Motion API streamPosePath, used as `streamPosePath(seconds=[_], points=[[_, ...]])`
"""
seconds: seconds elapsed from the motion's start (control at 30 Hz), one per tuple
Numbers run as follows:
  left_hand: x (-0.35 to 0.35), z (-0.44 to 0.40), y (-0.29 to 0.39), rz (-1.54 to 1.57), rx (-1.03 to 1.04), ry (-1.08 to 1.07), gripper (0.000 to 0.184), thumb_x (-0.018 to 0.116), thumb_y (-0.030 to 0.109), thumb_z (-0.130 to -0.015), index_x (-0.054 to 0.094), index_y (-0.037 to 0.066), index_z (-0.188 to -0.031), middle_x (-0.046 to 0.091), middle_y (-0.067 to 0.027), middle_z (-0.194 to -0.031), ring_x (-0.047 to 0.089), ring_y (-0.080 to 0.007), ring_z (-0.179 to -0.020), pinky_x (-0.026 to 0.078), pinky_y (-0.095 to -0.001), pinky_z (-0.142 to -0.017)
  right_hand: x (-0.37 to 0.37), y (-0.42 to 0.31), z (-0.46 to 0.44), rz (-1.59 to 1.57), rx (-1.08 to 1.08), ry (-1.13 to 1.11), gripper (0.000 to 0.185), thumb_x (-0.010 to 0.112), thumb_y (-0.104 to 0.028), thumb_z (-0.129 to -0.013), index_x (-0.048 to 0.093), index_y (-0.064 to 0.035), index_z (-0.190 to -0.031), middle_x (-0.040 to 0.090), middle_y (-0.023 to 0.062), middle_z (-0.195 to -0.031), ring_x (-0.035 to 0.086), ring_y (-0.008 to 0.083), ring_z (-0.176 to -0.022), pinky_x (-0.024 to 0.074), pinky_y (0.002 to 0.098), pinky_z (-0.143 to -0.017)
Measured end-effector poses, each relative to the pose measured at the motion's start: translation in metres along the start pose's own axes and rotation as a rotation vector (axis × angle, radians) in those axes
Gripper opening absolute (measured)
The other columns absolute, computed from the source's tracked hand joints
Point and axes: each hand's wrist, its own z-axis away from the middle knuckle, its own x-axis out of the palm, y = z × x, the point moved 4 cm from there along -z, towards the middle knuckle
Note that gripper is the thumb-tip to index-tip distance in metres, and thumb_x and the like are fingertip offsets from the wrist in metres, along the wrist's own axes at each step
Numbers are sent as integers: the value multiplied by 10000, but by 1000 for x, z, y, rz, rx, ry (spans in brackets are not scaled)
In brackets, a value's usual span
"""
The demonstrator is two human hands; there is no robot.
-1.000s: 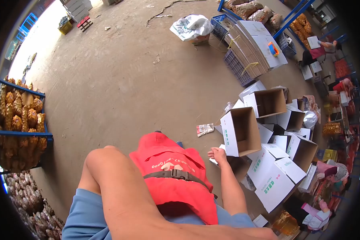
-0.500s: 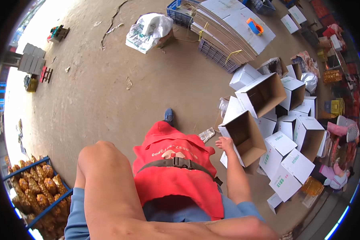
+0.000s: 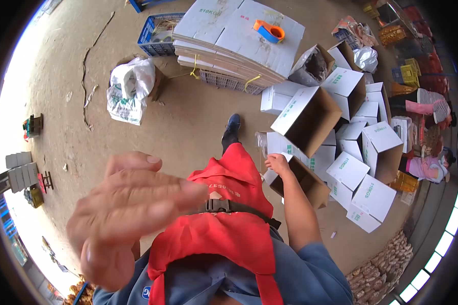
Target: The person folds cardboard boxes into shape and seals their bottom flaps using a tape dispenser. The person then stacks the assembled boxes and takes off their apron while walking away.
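Close to the camera on the left, my left hand (image 3: 135, 208) is raised with its fingers stretched out, and nothing shows in it. My right hand (image 3: 277, 163) hangs low on the right with its fingers curled in and no object visible in them. Behind it, in line with its fingers, lies an open white carton (image 3: 310, 185) with a brown inside; whether the hand touches it I cannot tell. Just above that sits another open carton (image 3: 313, 122) on its side. I wear a red apron (image 3: 213, 236) with a black buckled belt (image 3: 219, 206).
Several more white cartons (image 3: 381, 147) are heaped to the right. Ahead, flattened cartons (image 3: 229, 25) are stacked on a crate, with an orange and blue tape dispenser (image 3: 269, 31) on top. A stuffed white bag (image 3: 132, 89) and a blue crate (image 3: 160, 35) stand left of them. Two people (image 3: 432, 132) are at far right.
My left hand has come up into the near left of the view, with its fingers now visible. The view has turned and shifted, bringing the flattened cartons nearer. My right hand remains by the open carton.
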Motion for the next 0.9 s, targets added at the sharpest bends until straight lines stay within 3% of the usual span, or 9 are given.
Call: streamPosePath(seconds=[0.03, 0.13, 0.17, 0.23, 0.27, 0.33, 0.53, 0.63, 0.9], points=[[2, -15, -38, 70, -159, 99, 463, 468, 296, -988, 773, -48, -938, 789, -243, -929, 736, -293, -757, 508, -529, -899, -12, -39, -17, 29, -118, 39, 326, 570, -235, -1040, 736, 28, -1141, 787, 135, -932, 746, 183, -758, 581, 294, -691], [-26, -43, -192, 514, -204, -472, 561, 477, 387, -1052, 752, -98, -985, 773, -285, -926, 743, -390, -790, 540, -514, -877, -45, -161, -51, -194, -308, 44, 303, 586, -206, -1044, 711, 3, -1225, 782, 131, -993, 741, 169, -814, 584, 298, -735], [-44, -21, -289, 665, -832, -326, 489, 533, 353, -1050, 716, -101, -1062, 766, -277, -899, 737, -431, -767, 546, -547, -881, -58, -208, -64, -241, -365, 29, 302, 594, -200, -1044, 703, -8, -1249, 780, 124, -1013, 740, 157, -848, 582, 296, -747], [-37, 4, -415, -1272, -638, -306, 450, 646, 352, -973, 732, -52, -1152, 770, -245, -1010, 723, -388, -1043, 479, -481, -1069, -80, -281, -101, -28, -523, 174, 304, 606, -208, -1039, 705, -13, -1249, 777, 136, -1049, 746, 201, -888, 590, 339, -799], [-41, 10, -441, -1465, -532, -991, 460, 633, 412, -979, 758, -6, -1126, 751, -260, -1097, 693, -363, -1157, 440, -497, -1113, -91, -315, -118, 113, -638, 326, 298, 615, -194, -1027, 701, -17, -1251, 770, 141, -1057, 742, 246, -905, 589, 372, -830], [-19, -37, -454, -611, -1188, -752, 405, 604, 371, -966, 761, 31, -1122, 747, -246, -1089, 678, -381, -1171, 505, -491, -1034, -111, -378, -149, 327, -762, 521, 335, 647, -157, -978, 667, -37, -1290, 717, 165, -1183, 692, 366, -1057, 547, 452, -978], [37, -143, -553, -856, -224, -570, 165, 617, 156, -858, 693, 53, -962, 679, -158, -1112, 654, -349, -1117, 510, -452, -1016, -112, -480, -234, 713, -722, 738, 472, 723, -192, -911, 622, -45, -1349, 618, 146, -1384, 565, 359, -1296, 452, 487, -1103], [69, -192, -593, -729, -151, -822, 525, 634, 155, -841, 610, -35, -1330, 460, -228, -1569, 381, -357, -1520, 283, -462, -1278, -106, -477, -282, 910, -344, 640, 458, 778, -288, -874, 676, -78, -1268, 646, 114, -1304, 564, 310, -1314, 416, 501, -1117], [144, -251, -647, -582, 157, -1140, 752, 558, 195, -919, 326, -11, -1604, 150, -229, -1741, 112, -327, -1637, 102, -463, -1348, -108, -466, -269, 551, -453, 643, 268, 764, -204, -889, 700, -44, -1094, 697, 146, -1131, 623, 364, -1154, 405, 517, -1081]])
